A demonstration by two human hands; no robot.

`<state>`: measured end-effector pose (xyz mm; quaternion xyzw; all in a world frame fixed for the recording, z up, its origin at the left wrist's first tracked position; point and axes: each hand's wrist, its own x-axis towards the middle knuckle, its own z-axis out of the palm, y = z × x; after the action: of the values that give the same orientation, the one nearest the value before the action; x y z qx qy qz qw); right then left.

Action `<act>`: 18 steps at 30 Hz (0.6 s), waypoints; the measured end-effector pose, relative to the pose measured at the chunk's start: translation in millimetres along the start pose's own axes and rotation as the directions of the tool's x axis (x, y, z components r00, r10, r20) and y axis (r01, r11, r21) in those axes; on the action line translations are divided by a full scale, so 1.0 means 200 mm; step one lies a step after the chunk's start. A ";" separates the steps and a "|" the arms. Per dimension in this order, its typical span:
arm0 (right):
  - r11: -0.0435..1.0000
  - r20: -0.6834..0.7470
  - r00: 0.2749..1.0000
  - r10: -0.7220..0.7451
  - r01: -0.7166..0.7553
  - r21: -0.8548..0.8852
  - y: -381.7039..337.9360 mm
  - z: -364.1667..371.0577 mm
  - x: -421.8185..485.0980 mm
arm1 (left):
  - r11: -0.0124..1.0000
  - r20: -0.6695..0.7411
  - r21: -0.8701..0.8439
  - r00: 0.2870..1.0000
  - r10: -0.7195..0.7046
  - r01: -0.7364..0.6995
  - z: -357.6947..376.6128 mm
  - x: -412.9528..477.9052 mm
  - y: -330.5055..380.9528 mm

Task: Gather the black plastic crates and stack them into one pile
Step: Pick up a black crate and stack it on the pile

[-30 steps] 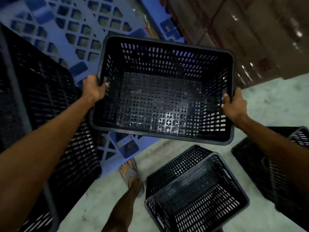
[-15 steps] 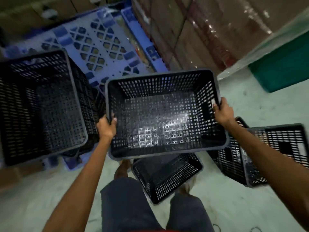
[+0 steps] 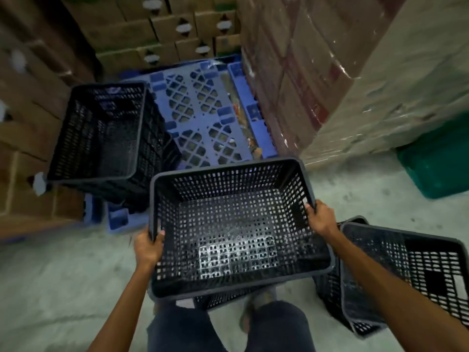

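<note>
Both hands are on the crate [image 3: 236, 229], held up in front of the person over the floor [image 3: 63, 280]. Left hand [image 3: 148, 248] has its fingers curled over the near-left corner of the rim, right hand [image 3: 321, 219] is wrapped round the right rim near the far corner.

It's all open mesh, so I'd guess it's light and fairly stiff, though a wall might flex a bit if you squeeze it. The rim looks like the sensible grab point since it's thick and rolled, not slippery, and taking opposite sides keeps it level.

The pile [image 3: 101, 133] sits on the blue pallet [image 3: 203, 110], up and to the left. More crates lie on their sides at the right [image 3: 406, 270], and there's one below the held one, mostly hidden, so I can't tell how it sits.
</note>
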<state>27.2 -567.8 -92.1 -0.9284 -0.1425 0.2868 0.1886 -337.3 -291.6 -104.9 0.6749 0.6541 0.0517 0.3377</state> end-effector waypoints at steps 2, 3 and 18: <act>1.000 0.015 1.000 0.013 -0.013 0.005 0.04 0.01 -0.06 | 0.999 -0.016 0.005 0.999 -0.044 0.044 -0.01 -0.12 -0.07; 1.000 0.025 1.000 0.011 -0.011 0.000 0.06 0.01 -0.08 | 0.998 -0.013 0.004 0.998 -0.066 0.066 -0.02 -0.16 -0.08; 0.974 0.215 0.964 0.155 -0.112 -0.197 0.41 0.48 -0.07 | 0.931 0.112 0.055 0.924 -0.364 0.360 0.38 -0.46 -0.75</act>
<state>-27.0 -619.0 -194.3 -0.9100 -0.1258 0.3896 0.0651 -437.7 -418.3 -207.5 0.5497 0.7467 -0.0631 0.3690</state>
